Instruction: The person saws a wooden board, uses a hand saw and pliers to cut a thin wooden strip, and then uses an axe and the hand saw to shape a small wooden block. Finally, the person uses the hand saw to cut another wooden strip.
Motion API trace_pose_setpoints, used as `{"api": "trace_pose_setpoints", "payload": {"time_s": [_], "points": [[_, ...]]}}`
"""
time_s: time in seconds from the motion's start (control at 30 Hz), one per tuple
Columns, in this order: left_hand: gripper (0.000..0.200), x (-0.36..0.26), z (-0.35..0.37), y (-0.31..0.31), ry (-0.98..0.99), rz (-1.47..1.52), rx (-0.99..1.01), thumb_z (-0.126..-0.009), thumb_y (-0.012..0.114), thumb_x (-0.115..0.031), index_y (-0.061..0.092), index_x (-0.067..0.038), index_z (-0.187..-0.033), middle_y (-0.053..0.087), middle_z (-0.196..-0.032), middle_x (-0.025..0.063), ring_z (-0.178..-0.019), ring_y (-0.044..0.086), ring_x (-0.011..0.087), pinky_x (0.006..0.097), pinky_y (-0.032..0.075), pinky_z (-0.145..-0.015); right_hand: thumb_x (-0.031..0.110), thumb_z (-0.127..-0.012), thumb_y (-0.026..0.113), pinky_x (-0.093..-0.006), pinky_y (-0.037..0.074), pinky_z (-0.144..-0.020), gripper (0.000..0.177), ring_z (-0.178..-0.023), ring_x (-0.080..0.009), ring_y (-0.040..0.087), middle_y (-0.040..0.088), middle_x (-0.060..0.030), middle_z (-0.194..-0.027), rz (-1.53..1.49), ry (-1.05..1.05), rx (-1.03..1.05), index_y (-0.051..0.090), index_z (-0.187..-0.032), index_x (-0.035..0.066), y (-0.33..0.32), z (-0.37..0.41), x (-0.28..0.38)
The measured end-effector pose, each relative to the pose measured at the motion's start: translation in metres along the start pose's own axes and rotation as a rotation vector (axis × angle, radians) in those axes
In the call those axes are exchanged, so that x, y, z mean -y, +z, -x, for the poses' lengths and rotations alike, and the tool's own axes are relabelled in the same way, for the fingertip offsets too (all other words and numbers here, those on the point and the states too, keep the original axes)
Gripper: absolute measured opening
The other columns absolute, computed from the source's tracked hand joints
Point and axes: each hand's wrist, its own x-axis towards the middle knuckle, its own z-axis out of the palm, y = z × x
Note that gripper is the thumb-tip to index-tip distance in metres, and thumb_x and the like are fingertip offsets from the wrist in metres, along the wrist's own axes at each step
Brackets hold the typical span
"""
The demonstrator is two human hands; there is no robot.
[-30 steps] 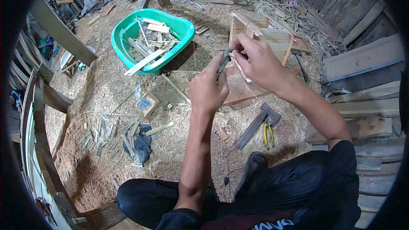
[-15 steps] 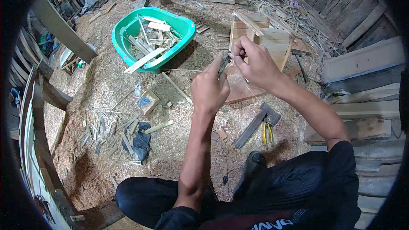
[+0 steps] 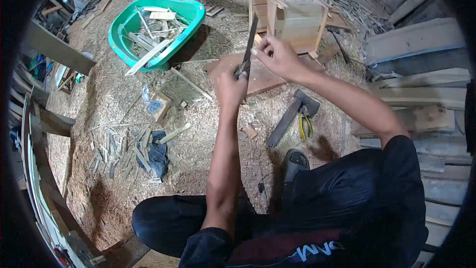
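Note:
My left hand [image 3: 232, 88] is closed around the lower end of a long, narrow dark blade [image 3: 252, 39], which points up and away from me. Close to the blade's right side is my right hand [image 3: 283, 60], its fingers curled and the thumb tip at or almost against the blade. Whether anything small sits between those fingers is too fine to make out. Below the hands lies a flat brown board [image 3: 258, 82] on the shavings. Beyond the right hand stands a small wooden frame with pale panels [image 3: 300, 22].
A hatchet [image 3: 290, 119] and yellow-handled pliers [image 3: 305, 127] lie near my foot. A green tub [image 3: 119, 37] holds wood scraps. Loose offcuts and a dark plastic bag [image 3: 157, 156] are on the left, a wood block [image 3: 159, 106] behind them. Stacked boards [image 3: 416, 99] line the right.
The blade has tilted more upright and shows more of its length. My right hand has come slightly down and left, and the whole view has shifted.

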Motion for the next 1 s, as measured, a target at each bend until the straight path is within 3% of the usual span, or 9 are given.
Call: {"api": "trace_pose_setpoints", "payload": {"time_s": [0.1,0.17,0.27,0.33,0.53,0.73,0.77,0.87,1.0], "points": [[0.03,0.04,0.0,0.018,-0.104,0.097,0.054,-0.082,0.067,-0.015,0.071,-0.003,-0.109,0.071,-0.099,0.0236,-0.095,0.069,0.0386,0.0421,0.052,-0.085,0.039,-0.096,0.061,-0.0359,0.051,-0.057,0.042,-0.052,-0.0217,0.06,0.066,-0.0119,-0.071,0.155,0.517,0.513,0.064,-0.091,-0.002,0.004,0.04,-0.059],[0.03,0.055,0.003,0.027,-0.179,0.007,0.017,-0.083,0.067,-0.015,0.071,-0.003,-0.109,0.071,-0.099,0.0233,-0.094,0.069,0.0386,0.0427,0.052,-0.084,0.047,-0.095,0.059,-0.0381,0.055,-0.054,0.055,-0.05,-0.0261,0.064,0.068,-0.0173,-0.072,0.459,0.584,0.814,0.062,-0.09,-0.007,0.026,0.081,-0.119],[0.029,0.06,0.007,0.024,-0.211,-0.111,-0.038,-0.083,0.067,-0.016,0.071,-0.002,-0.109,0.071,-0.098,0.0235,-0.093,0.069,0.0389,0.0438,0.052,-0.084,0.05,-0.093,0.062,-0.0434,0.06,-0.056,0.062,-0.062,-0.0317,0.069,0.068,-0.0227,-0.082,0.058,1.174,0.585,0.062,-0.092,-0.012,0.04,0.139,-0.113],[0.03,0.065,0.004,0.023,-0.204,-0.162,-0.06,-0.083,0.068,-0.018,0.071,-0.002,-0.108,0.071,-0.098,0.0241,-0.093,0.069,0.0394,0.0445,0.053,-0.084,0.055,-0.091,0.062,-0.0435,0.062,-0.053,0.071,-0.066,-0.0344,0.071,0.067,-0.0265,-0.089,-0.023,1.28,0.52,0.061,-0.096,-0.016,0.052,0.161,-0.131],[0.031,0.089,0.004,0.032,-0.235,-0.165,-0.031,-0.083,0.067,-0.021,0.069,-0.001,-0.107,0.071,-0.096,0.0244,-0.093,0.068,0.0409,0.0451,0.053,-0.085,0.063,-0.088,0.06,-0.0444,0.062,-0.05,0.08,-0.057,-0.0347,0.07,0.067,-0.0271,-0.074,0.176,1.291,0.572,0.055,-0.093,-0.017,0.052,0.167,-0.139],[0.032,0.09,-0.004,0.032,-0.292,-0.263,0.038,-0.083,0.066,-0.025,0.069,-0.005,-0.109,0.071,-0.094,0.0233,-0.092,0.069,0.041,0.0462,0.053,-0.083,0.051,-0.084,0.071,-0.0421,0.06,-0.073,0.074,-0.095,-0.0358,0.069,0.067,-0.0251,-0.108,0.154,1.174,0.199,0.062,-0.108,-0.018,0.057,0.185,-0.134],[0.032,0.09,-0.006,0.032,-0.299,-0.27,0.041,-0.083,0.067,-0.025,0.069,-0.006,-0.109,0.071,-0.094,0.0232,-0.091,0.069,0.0408,0.0463,0.053,-0.082,0.044,-0.083,0.074,-0.0405,0.053,-0.09,0.071,-0.105,-0.0333,0.065,0.065,-0.0258,-0.113,-0.004,1.281,0.185,0.057,-0.118,-0.016,0.049,0.181,-0.123],[0.036,0.09,-0.007,0.033,-0.323,-0.295,0.046,-0.082,0.068,-0.032,0.071,-0.008,-0.108,0.071,-0.095,0.0236,-0.093,0.068,0.041,0.048,0.053,-0.083,0.04,-0.083,0.074,-0.0417,0.05,-0.094,0.074,-0.111,-0.0308,0.062,0.063,-0.0246,-0.118,-0.083,1.225,0.013,0.05,-0.128,-0.013,0.046,0.198,-0.133],[0.037,0.101,-0.014,0.034,-0.38,-0.288,0.085,-0.08,0.071,-0.034,0.072,-0.009,-0.108,0.071,-0.097,0.0234,-0.095,0.068,0.0395,0.0475,0.053,-0.085,0.035,-0.081,0.076,-0.0409,0.051,-0.09,0.072,-0.109,-0.0291,0.062,0.063,-0.023,-0.118,-0.051,0.94,0.285,0.049,-0.129,-0.01,0.028,0.203,-0.145]]}}
